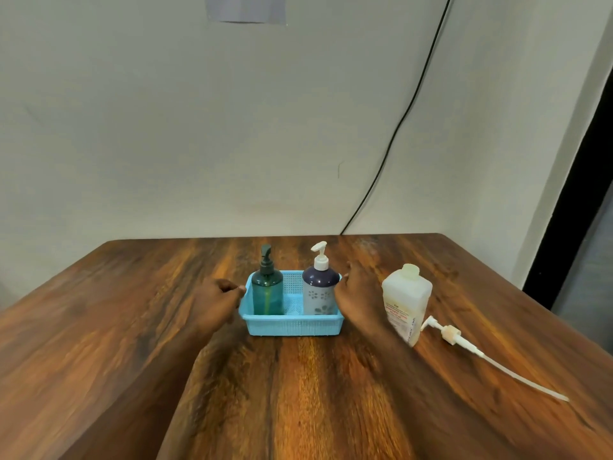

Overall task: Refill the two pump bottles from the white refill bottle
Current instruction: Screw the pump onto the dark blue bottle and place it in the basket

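I am looking at a light blue plastic basket [292, 323] sitting on the wooden table [132, 327], and it is holding both pump bottles upright: the teal pump bottle [267, 290] at its left end, the navy-and-white floral pump bottle [320, 290] at its right. My left hand [219, 302] is curling its fingers at the basket's left rim, my right hand [356, 293] at its right rim; I cannot tell whether either is actually gripping. The white refill bottle [406, 303] is standing uncapped just right of the basket, its removed pump [464, 343] lying further right.

Both forearms run off the bottom edge; the refill bottle's [406, 300] label print (partly hidden) seems unreadable.
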`<state>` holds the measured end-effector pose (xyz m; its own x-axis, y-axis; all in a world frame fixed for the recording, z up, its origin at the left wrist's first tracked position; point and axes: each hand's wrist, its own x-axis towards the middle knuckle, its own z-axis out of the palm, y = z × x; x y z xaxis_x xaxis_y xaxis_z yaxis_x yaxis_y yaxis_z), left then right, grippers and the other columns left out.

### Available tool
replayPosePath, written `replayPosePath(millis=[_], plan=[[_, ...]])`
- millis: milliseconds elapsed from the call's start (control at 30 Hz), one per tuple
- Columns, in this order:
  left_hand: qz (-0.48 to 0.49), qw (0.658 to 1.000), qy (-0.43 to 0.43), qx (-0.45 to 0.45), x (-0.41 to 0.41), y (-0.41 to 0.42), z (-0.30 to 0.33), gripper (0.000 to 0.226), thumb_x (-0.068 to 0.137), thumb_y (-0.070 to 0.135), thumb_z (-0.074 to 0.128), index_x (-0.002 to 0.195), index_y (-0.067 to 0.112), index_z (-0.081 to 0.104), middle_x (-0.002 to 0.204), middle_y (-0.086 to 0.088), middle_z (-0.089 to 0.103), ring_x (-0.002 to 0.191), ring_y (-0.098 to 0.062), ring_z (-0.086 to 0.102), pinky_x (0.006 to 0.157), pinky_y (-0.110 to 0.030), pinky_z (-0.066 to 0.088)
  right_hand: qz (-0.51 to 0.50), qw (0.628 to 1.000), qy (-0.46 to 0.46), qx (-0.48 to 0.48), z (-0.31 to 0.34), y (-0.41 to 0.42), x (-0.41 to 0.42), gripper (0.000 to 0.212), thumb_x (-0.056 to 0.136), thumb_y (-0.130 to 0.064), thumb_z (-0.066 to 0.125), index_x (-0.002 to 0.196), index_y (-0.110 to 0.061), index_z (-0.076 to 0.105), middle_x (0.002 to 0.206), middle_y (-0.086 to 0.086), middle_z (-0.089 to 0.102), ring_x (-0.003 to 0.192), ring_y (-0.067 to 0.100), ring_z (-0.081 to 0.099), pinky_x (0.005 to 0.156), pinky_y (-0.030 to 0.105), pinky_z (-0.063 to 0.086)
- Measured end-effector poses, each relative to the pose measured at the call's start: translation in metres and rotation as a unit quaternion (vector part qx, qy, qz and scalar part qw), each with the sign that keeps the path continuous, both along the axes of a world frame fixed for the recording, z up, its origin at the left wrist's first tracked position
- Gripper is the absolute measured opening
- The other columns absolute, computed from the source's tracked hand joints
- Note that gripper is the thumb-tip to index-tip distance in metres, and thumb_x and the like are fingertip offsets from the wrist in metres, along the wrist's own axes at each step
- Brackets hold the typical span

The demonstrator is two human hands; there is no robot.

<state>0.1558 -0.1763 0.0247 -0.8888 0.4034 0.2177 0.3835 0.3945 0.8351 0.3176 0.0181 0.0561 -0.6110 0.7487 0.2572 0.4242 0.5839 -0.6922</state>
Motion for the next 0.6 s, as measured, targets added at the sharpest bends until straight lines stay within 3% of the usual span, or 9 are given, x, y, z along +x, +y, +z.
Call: replayPosePath(millis=[100,233,433,533,600], plan=[[0.005,0.999,-0.045,-0.001,-0.004,-0.001,0.000,0.014,0.092,0.018,0.064,0.084,0.009,0.072,0.076,-0.015,0.072,0.052,-0.023,0.062,0.043,-0.025,0.041,0.018,0.998,-0.057,-0.034,0.002,0.002,-0.002,0.035,0.101,-0.024,0.055,0.135,-0.016,0.054,0.139,0.006,0.058,0.121,0.024,0.059,0.080,0.027,0.045],[0.000,0.993,-0.115,0.002,-0.008,-0.002,0.000,0.014,0.089,0.010,0.065,0.089,-0.002,0.073,0.080,-0.022,0.073,0.053,-0.023,0.065,0.044,-0.025,0.043,0.037,0.992,-0.117,-0.037,-0.005,0.005,-0.005,0.032,0.100,-0.023,0.059,0.131,-0.017,0.056,0.133,0.005,0.061,0.111,0.020,0.062,0.075,0.024,0.045],[-0.034,0.977,-0.212,0.015,-0.020,0.003,0.001,0.018,0.089,-0.005,0.061,0.097,-0.021,0.062,0.083,-0.031,0.063,0.056,-0.026,0.058,0.043,-0.027,0.046,0.008,0.994,-0.102,-0.033,-0.012,0.005,-0.008,0.041,0.098,-0.018,0.062,0.138,-0.016,0.051,0.138,0.005,0.058,0.116,0.021,0.061,0.078,0.021,0.044],[-0.039,0.976,-0.212,0.009,-0.031,0.008,0.002,0.012,0.090,-0.007,0.060,0.083,-0.016,0.063,0.078,-0.028,0.060,0.056,-0.025,0.055,0.044,-0.028,0.047,0.001,0.996,-0.086,-0.039,-0.014,0.008,-0.016,0.042,0.098,-0.018,0.062,0.138,-0.014,0.050,0.137,0.006,0.058,0.115,0.021,0.061,0.076,0.021,0.043],[-0.032,0.976,-0.216,0.008,-0.043,0.013,0.001,0.013,0.090,-0.005,0.061,0.084,-0.016,0.064,0.074,-0.026,0.061,0.055,-0.024,0.056,0.046,-0.029,0.047,-0.002,0.996,-0.071,-0.049,-0.015,0.012,-0.026,0.040,0.098,-0.020,0.063,0.136,-0.015,0.051,0.134,0.006,0.060,0.112,0.021,0.063,0.073,0.021,0.045]])
